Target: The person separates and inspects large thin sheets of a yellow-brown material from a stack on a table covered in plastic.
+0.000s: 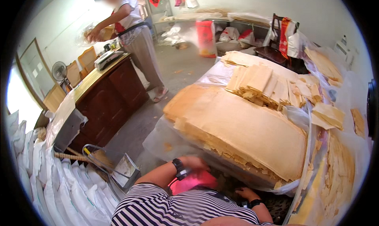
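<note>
My left hand [195, 164], blurred, is low at the near edge of the table, just above a bright pink thing [194, 183] at my lap; whether it holds anything cannot be told. Further right, my right hand [247, 193] is beside my body below the table edge, its fingers partly hidden in shadow. Both wrists wear dark bands with small devices. Before me lies a tall stack of thin tan sheets [237, 125] with ragged edges, on clear plastic. Folded bundles of such sheets [260, 81] rest behind it.
Across the room another person [133, 22] holds a plastic bag beside a wooden counter [115, 90] with a scale [108, 59]. White sacks [59, 184], a broom [102, 159] and a metal dustpan [127, 169] are at left. A dark chair [271, 53] stands behind the table; more sheets [337, 166] lie at right.
</note>
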`<state>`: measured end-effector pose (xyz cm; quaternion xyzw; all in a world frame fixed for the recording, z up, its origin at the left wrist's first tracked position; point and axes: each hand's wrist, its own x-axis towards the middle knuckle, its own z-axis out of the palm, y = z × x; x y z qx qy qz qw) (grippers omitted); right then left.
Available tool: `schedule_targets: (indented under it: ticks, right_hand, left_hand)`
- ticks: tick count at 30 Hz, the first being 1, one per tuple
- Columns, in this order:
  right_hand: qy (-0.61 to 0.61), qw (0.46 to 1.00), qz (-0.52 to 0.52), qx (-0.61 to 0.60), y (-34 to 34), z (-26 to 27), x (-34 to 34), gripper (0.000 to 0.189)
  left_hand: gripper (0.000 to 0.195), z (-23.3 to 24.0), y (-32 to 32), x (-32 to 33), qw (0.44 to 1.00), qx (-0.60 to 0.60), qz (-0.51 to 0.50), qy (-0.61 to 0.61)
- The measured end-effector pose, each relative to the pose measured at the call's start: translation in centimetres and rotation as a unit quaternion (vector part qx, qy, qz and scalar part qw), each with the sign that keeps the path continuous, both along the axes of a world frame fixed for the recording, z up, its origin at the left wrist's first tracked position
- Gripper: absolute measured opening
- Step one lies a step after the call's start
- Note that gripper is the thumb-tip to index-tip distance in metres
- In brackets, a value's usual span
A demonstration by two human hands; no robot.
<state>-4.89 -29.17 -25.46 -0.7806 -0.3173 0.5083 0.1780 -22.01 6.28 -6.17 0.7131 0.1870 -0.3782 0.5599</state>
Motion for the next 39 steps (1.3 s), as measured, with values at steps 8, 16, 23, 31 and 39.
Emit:
schedule_targets:
  ticks: [8,16,23,31,39]
  right_hand:
    - [-0.022,0.997,-0.062,-0.042,-0.3,-1.3,-0.2,0.046]
    - [0.018,0.998,-0.05,-0.041,-0.4,-2.1,0.4,0.05]
    - [0.046,0.997,-0.037,-0.054,0.2,-1.4,0.3,0.054]
    - [-0.057,0.998,-0.005,0.009,-0.8,-0.7,-0.4,0.047]
    - [0.087,0.991,0.04,0.091,1.3,6.1,-2.2,0.064]
  left_hand:
    - [0.044,-3.2,0.6,0.2,0.998,-0.055,0.017,0.017]
    - [0.043,-3.1,0.6,0.3,0.998,-0.05,0.015,0.031]
    - [0.043,-4.0,0.9,-0.3,0.997,-0.062,0.032,0.027]
    - [0.038,-1.0,0.0,1.0,0.998,0.029,-0.045,-0.031]
    - [0.037,-2.1,0.6,-1.5,0.995,-0.068,0.059,0.032]
